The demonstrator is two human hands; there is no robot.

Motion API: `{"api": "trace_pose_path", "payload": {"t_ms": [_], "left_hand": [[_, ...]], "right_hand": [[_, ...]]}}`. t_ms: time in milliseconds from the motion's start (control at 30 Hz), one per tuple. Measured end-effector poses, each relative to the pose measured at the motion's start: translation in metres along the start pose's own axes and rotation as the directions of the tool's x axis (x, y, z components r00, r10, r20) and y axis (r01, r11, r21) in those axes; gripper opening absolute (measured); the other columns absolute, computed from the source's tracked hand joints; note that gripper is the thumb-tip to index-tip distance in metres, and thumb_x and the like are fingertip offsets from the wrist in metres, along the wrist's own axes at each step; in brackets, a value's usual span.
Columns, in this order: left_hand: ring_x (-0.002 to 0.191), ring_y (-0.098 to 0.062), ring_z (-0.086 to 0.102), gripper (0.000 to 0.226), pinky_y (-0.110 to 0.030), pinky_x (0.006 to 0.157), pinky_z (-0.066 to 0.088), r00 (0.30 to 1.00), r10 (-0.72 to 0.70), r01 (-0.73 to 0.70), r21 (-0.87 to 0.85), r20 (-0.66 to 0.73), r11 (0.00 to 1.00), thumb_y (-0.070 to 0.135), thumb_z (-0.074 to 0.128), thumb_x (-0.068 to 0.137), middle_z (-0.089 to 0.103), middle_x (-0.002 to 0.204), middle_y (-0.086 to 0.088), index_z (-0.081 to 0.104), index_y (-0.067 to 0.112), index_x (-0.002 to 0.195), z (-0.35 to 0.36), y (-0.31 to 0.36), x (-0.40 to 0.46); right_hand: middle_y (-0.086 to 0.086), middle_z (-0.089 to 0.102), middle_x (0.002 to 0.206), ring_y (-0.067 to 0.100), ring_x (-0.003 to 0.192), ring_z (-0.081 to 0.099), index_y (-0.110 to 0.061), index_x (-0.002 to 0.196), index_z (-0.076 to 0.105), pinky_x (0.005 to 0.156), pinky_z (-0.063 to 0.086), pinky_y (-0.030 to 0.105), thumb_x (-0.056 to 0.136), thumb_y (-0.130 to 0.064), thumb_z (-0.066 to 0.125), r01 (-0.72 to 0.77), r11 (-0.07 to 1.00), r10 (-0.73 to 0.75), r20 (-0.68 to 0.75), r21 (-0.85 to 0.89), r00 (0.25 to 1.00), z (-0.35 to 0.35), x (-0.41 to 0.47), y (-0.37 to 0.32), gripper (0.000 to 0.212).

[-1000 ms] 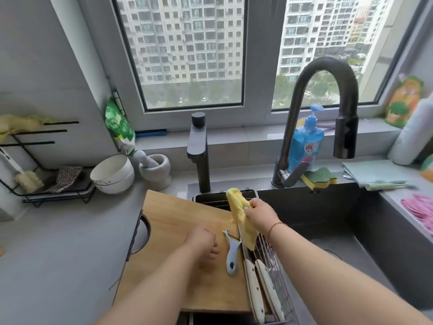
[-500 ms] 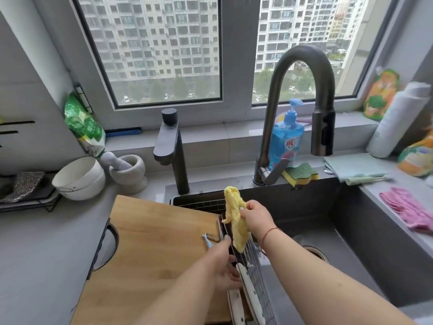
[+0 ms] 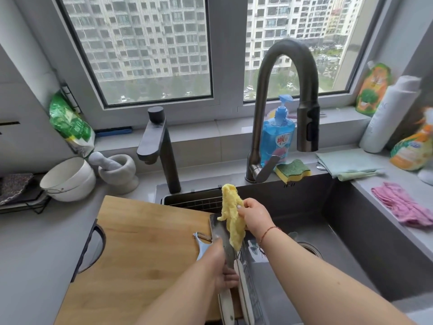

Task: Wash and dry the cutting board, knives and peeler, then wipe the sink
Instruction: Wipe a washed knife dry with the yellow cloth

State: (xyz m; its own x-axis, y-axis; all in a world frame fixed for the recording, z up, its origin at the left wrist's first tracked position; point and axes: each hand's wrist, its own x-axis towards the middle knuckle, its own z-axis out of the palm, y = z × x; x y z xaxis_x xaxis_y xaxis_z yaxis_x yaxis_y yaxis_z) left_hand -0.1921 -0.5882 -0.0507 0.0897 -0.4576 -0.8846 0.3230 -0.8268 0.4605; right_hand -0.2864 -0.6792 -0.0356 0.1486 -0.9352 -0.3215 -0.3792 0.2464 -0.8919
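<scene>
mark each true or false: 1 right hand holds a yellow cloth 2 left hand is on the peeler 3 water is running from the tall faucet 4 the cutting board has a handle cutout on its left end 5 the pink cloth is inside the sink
1. True. The right hand grips the yellow cloth, which hangs against the knife blade.
2. False. The left hand grips a knife near where blade meets handle; the peeler lies on the board beside it.
3. False. No stream shows under the tall faucet.
4. True. The cutting board has a dark-edged handle cutout on its left end.
5. False. The pink cloth lies on the counter to the right of the sink.
</scene>
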Motion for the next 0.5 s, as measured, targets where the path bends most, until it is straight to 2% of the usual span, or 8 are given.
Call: {"api": "trace_pose_path", "payload": {"t_ms": [100, 167, 267, 367, 433, 500], "left_hand": [[0.082, -0.033, 0.062, 0.091, -0.037, 0.059, 0.055, 0.998, 0.037, -0.034, 0.067, -0.041, 0.997, 0.072, 0.023, 0.091, 0.057, 0.112, -0.024, 0.039, -0.003, 0.14, 0.003, 0.002, 0.002], [0.082, -0.032, 0.063, 0.092, -0.038, 0.061, 0.056, 0.997, 0.043, -0.037, 0.107, -0.059, 0.994, 0.072, 0.023, 0.09, 0.058, 0.11, -0.023, 0.043, -0.006, 0.135, 0.003, 0.002, 0.002], [0.091, -0.037, 0.065, 0.094, -0.043, 0.076, 0.059, 1.0, 0.007, -0.004, 0.104, -0.02, 0.995, 0.072, 0.021, 0.091, 0.051, 0.131, -0.026, 0.037, -0.007, 0.14, 0.006, 0.002, 0.005], [0.092, -0.037, 0.068, 0.089, -0.037, 0.067, 0.059, 1.0, 0.012, -0.012, 0.04, -0.011, 0.999, 0.074, 0.022, 0.089, 0.035, 0.148, -0.018, 0.031, 0.005, 0.146, 0.014, -0.005, 0.005], [0.087, -0.033, 0.069, 0.086, -0.033, 0.058, 0.057, 0.999, 0.028, -0.026, 0.041, -0.036, 0.999, 0.074, 0.022, 0.09, 0.041, 0.142, -0.015, 0.032, 0.008, 0.145, 0.016, -0.008, 0.011], [0.07, -0.026, 0.067, 0.083, -0.03, 0.052, 0.051, 0.999, 0.025, -0.023, 0.046, -0.048, 0.999, 0.073, 0.023, 0.09, 0.052, 0.117, -0.014, 0.044, 0.005, 0.133, 0.015, -0.008, 0.02]], "right_hand": [[0.004, 0.06, 0.088, 0.021, 0.086, 0.058, -0.021, 0.08, 0.055, 0.087, 0.053, 0.044, 0.096, -0.024, 0.051, 0.002, 1.0, -0.001, -0.012, 0.03, 1.0, -0.004, -0.001, 0.002, 0.017], [0.004, 0.059, 0.086, 0.021, 0.084, 0.057, -0.02, 0.079, 0.055, 0.087, 0.053, 0.045, 0.096, -0.024, 0.051, -0.001, 0.999, 0.002, -0.021, 0.039, 1.0, -0.006, -0.001, 0.003, 0.018], [0.007, 0.062, 0.089, 0.025, 0.089, 0.06, -0.019, 0.08, 0.056, 0.089, 0.053, 0.048, 0.095, -0.024, 0.052, -0.011, 0.999, 0.012, -0.024, 0.04, 1.0, -0.009, -0.004, 0.004, 0.017], [0.012, 0.065, 0.095, 0.031, 0.097, 0.063, -0.019, 0.082, 0.058, 0.088, 0.053, 0.051, 0.094, -0.025, 0.052, -0.019, 0.999, 0.02, -0.019, 0.048, 1.0, -0.012, -0.005, 0.006, 0.015], [0.009, 0.064, 0.091, 0.029, 0.094, 0.063, -0.02, 0.08, 0.057, 0.088, 0.053, 0.051, 0.095, -0.024, 0.052, -0.016, 0.998, 0.017, -0.013, 0.055, 1.0, -0.014, -0.005, 0.007, 0.016], [0.006, 0.062, 0.088, 0.027, 0.092, 0.062, -0.021, 0.078, 0.056, 0.089, 0.053, 0.051, 0.095, -0.023, 0.051, -0.011, 0.998, 0.011, -0.007, 0.063, 1.0, -0.016, -0.004, 0.009, 0.018]]}}
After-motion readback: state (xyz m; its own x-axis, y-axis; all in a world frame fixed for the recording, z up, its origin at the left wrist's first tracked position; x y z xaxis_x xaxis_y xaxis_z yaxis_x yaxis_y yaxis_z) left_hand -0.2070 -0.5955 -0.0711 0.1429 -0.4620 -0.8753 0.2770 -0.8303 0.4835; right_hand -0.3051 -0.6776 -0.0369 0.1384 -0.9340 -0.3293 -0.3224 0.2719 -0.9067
